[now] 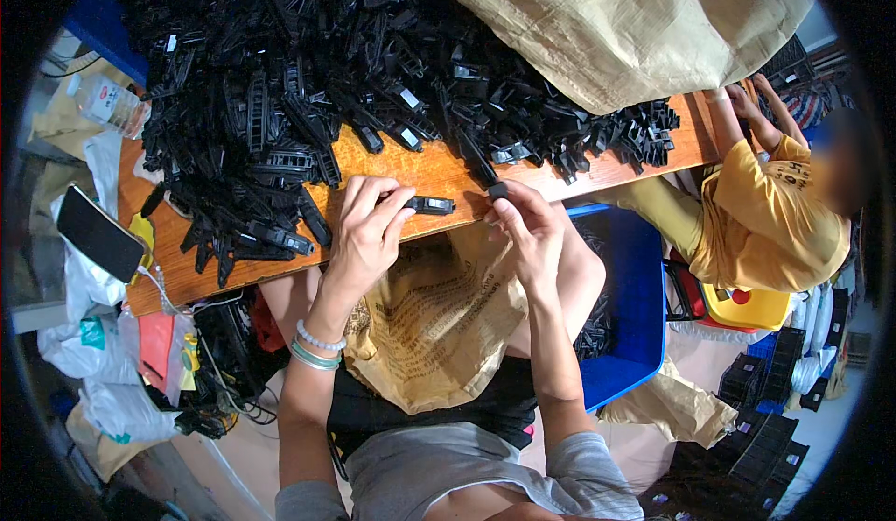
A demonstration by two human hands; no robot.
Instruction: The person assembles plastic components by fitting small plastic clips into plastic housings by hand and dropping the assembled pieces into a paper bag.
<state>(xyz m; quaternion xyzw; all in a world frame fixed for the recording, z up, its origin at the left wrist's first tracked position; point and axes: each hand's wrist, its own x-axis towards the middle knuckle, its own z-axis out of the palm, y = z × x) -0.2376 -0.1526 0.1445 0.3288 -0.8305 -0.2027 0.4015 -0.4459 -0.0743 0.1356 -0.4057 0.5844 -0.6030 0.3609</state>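
Over the near edge of the wooden table, my left hand [369,227] pinches one end of a narrow black plastic part [431,205], which points toward my right hand. My right hand [532,232] holds a small black plastic piece [497,190] between thumb and forefinger. A short gap separates the two pieces. Just beyond both hands lies a large heap of black plastic parts [271,91], long ribbed ones among them. Across my lap is a tan woven sack [439,344] with dark print.
The wooden table [411,161] carries the heap and a large tan sack [616,26]. A blue bin [635,325] with black parts stands by my right leg. Left are a phone [99,232], a clear bottle [110,101] and plastic bags. Another person [775,213] sits at the right.
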